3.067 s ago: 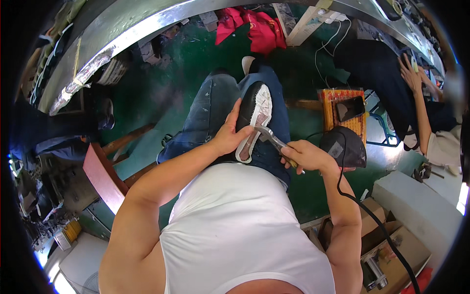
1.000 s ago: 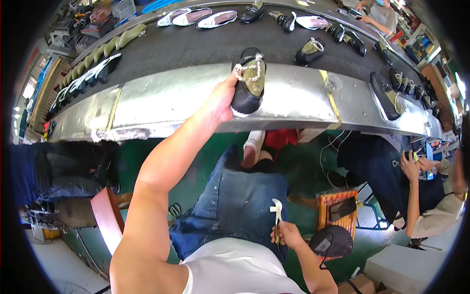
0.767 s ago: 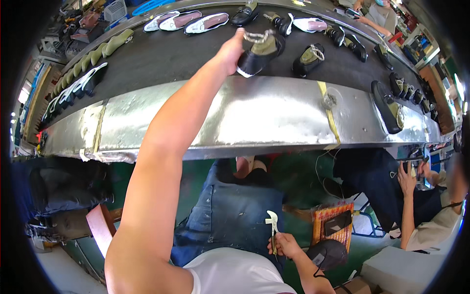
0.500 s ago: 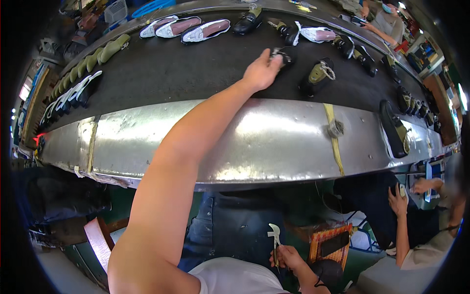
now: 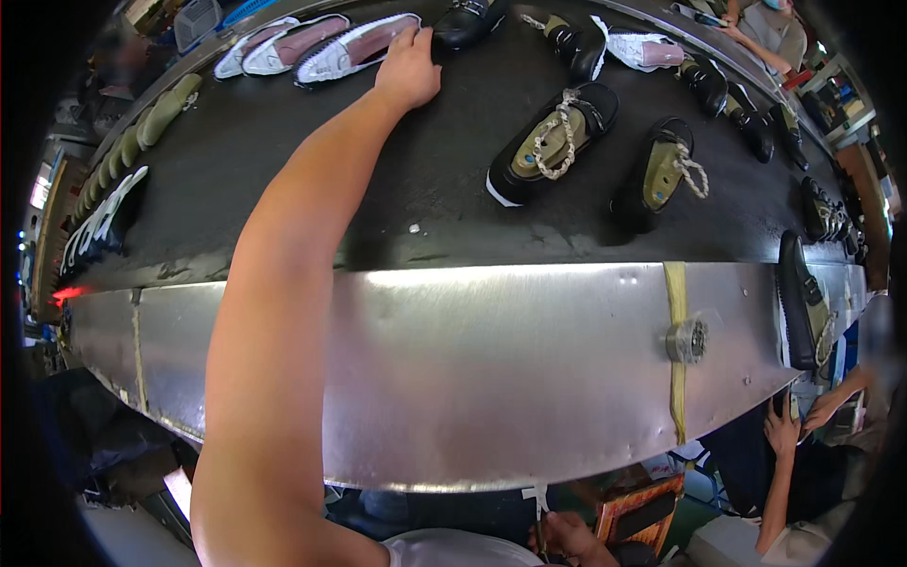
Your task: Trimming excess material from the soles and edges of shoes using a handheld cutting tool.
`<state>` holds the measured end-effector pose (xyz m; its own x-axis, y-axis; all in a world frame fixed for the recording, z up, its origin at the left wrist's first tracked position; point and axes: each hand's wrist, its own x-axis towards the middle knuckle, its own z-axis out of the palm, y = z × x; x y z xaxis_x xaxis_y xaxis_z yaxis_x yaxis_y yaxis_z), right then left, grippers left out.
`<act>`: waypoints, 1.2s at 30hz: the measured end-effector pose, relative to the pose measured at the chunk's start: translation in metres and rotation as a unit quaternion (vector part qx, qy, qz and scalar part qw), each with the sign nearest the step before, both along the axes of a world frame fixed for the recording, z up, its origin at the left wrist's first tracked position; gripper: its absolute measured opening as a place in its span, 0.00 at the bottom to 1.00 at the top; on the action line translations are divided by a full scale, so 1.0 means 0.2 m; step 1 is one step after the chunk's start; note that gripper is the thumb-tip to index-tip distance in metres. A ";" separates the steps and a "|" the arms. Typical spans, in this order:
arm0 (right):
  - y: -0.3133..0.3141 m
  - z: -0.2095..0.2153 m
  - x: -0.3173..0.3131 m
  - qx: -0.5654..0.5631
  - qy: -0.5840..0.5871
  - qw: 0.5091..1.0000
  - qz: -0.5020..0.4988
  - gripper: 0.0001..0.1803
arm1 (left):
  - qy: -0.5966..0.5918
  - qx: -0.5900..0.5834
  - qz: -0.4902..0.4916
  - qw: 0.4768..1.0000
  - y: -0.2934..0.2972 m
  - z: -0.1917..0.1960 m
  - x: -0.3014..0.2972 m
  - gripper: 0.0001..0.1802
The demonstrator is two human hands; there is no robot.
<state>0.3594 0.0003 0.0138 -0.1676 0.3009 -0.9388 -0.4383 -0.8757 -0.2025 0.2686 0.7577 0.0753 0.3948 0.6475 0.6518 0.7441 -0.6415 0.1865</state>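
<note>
My left hand (image 5: 409, 68) is stretched far out over the dark belt, its fingers apart. The fingertips overlap the near end of a white-covered shoe with a pink inside (image 5: 364, 47); whether they touch it I cannot tell. Just right of the fingers stands a black shoe (image 5: 465, 24). Nearer on the belt are a black and olive loafer with a braided cord (image 5: 548, 142) and a second black and olive shoe (image 5: 658, 175). Low in the view, my right hand (image 5: 572, 537) is closed around a small hammer (image 5: 539, 501), its head partly beyond the table edge.
A metal ledge (image 5: 529, 369) runs along the belt, bearing a small clear tub (image 5: 687, 340) on a yellow strap and a black shoe (image 5: 803, 302). Olive shoe forms (image 5: 161, 113) line the left. Another person's hand (image 5: 782, 430) works at lower right.
My left hand has let go of a black shoe, which now lies on the belt, and has moved left to the white-covered shoes. The view has come closer over the belt.
</note>
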 end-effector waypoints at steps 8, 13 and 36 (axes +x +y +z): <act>0.25 0.21 -0.05 0.001 -0.058 0.998 -0.010 0.23 | 0.101 -0.085 -0.004 0.991 0.01 0.28 0.13 0.27; 0.25 0.14 -0.05 0.011 -0.020 0.999 -0.044 0.25 | -0.012 -0.291 0.028 0.956 -0.14 0.39 -0.08 0.32; -0.05 0.04 -0.28 0.083 -0.003 0.996 0.025 0.32 | 0.111 -0.255 0.049 0.959 -0.27 0.38 -0.68 0.44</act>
<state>0.3028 -0.0097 0.0226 -0.1818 0.4431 -0.8779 -0.3933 -0.8510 -0.3481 0.1326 0.7044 0.1508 0.4072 0.9013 0.1480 0.8541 -0.4331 0.2878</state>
